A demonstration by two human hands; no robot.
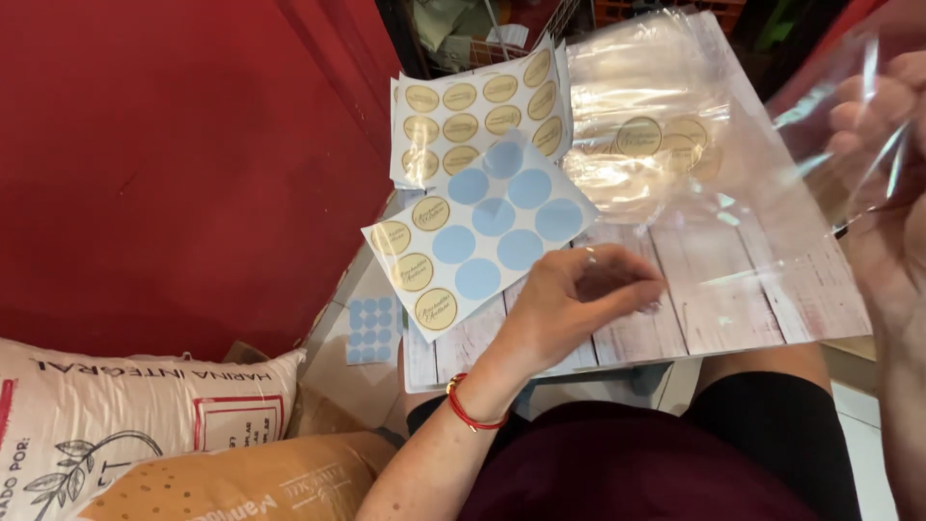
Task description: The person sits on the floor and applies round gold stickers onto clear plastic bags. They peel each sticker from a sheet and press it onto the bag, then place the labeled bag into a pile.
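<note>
The sticker sheet (479, 232) lies tilted on the board (743, 289), at the board's left end, its near corner hanging past the board's edge. Most of its circles are peeled to bare blue; four gold stickers remain down its left side. The left hand (577, 299) rests on the board just right of the sheet, fingers curled and pinched together, tips pressed to the wood grain; whether a sticker sits under them cannot be told. A ring shows on one finger and a red bracelet (467, 410) circles the wrist.

The right hand (883, 125) is raised over the board's right end, fingers closed on a clear bag (849, 116) that it holds up off the surface.

Behind the sheet, at the board's far left corner, a second sheet (477, 111) full of gold stickers lies partly under it. Right of that, a stack of clear bags (637, 125) rests on the board's far side, gold stickers visible through the plastic.

Left of the board, lower down, lies a small blue-dotted sheet (372, 330). Further left stands a red wall (174, 164), with a white sack (125, 415) and a tan sack (241, 487) below it. The board sits across the person's lap.
</note>
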